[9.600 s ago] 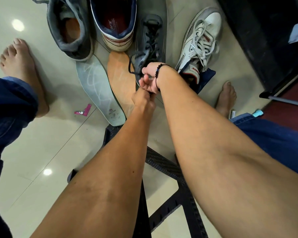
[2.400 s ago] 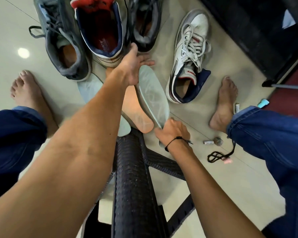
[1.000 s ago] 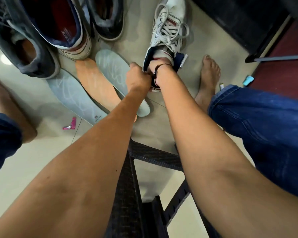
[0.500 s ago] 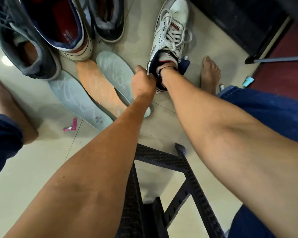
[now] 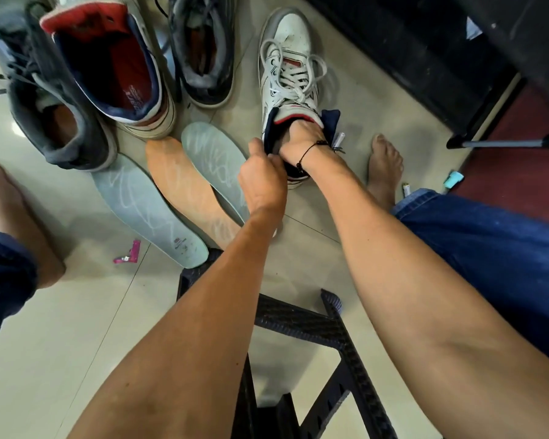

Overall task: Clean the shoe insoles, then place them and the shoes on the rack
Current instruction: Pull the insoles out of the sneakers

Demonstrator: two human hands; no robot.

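Note:
A white lace-up sneaker [image 5: 286, 58] with a navy lining stands on the tiled floor. My left hand [image 5: 260, 182] grips its heel collar from the left. My right hand [image 5: 301, 137], a black cord at its wrist, reaches down into the shoe's opening, so its fingers are hidden. Three loose insoles lie side by side to the left of the sneaker: a pale grey-green insole [image 5: 140, 210], a tan insole [image 5: 181, 188] and a second grey-green insole [image 5: 213, 153], partly under my left hand.
Behind the insoles stand a grey high-top [image 5: 54, 122], a navy shoe with a red lining [image 5: 114, 68] and a dark grey shoe [image 5: 203, 52]. A black woven stool [image 5: 298, 321] is under my arms. Dark furniture [image 5: 409, 52] fills the upper right. My bare feet flank the shoes.
My right hand has gone deeper into the white sneaker over the last second. My left hand keeps its grip on the heel. The three insoles have not moved.

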